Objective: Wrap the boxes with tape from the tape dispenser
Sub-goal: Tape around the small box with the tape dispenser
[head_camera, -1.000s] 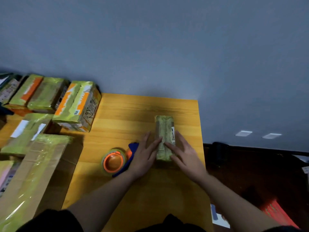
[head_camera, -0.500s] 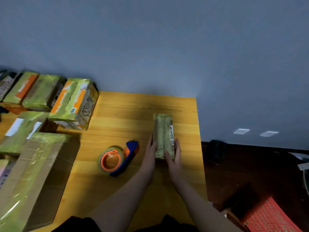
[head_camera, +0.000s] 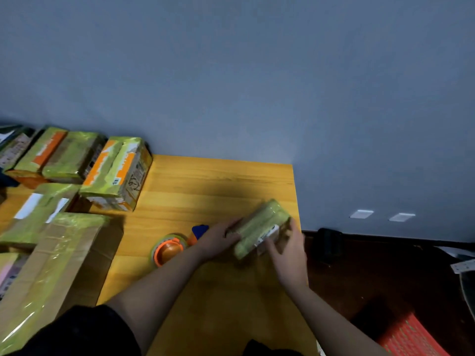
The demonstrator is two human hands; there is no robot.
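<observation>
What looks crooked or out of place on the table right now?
The small taped box sits skewed, diagonal to the table edges, close to its right edge. The left hand and right hand grip its sides. Nothing looks spilled or damaged.

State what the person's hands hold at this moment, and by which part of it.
Both hands hold the small tape-wrapped box: the left hand grips its left long side, the right hand its right side near the white label. The tape dispenser lies unheld.
</observation>
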